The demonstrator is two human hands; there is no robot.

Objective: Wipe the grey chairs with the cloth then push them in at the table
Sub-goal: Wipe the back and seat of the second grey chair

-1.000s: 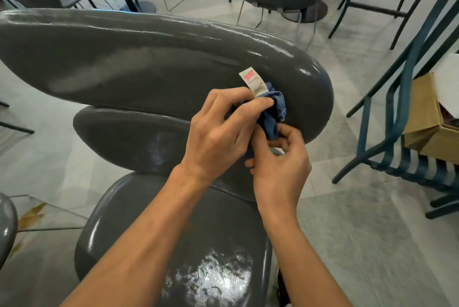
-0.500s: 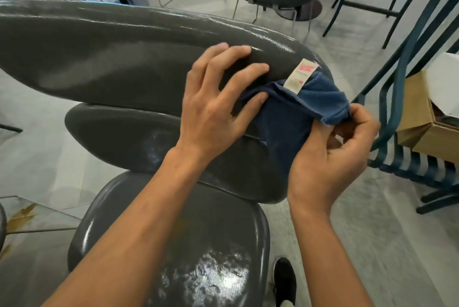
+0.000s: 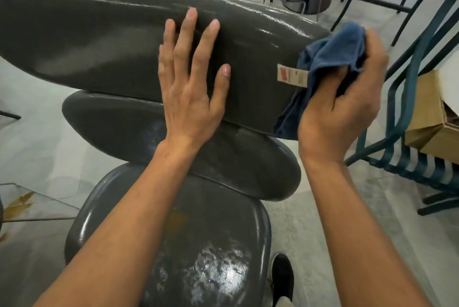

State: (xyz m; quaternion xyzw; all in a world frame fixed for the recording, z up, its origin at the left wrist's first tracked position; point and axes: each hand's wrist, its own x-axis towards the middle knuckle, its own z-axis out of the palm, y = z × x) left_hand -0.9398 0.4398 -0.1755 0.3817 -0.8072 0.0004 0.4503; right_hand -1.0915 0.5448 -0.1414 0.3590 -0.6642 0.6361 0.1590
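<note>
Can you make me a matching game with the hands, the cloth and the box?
Things:
1. left hand
2. right hand
3. blue cloth
4. cardboard box

States or places:
A. bunched up, with a white tag sticking out
B. lies flat on the grey chair back, fingers straight
C. sits on the teal metal chair at the right
D. curled round the cloth

Pairs: 1-B, 2-D, 3-A, 4-C
</note>
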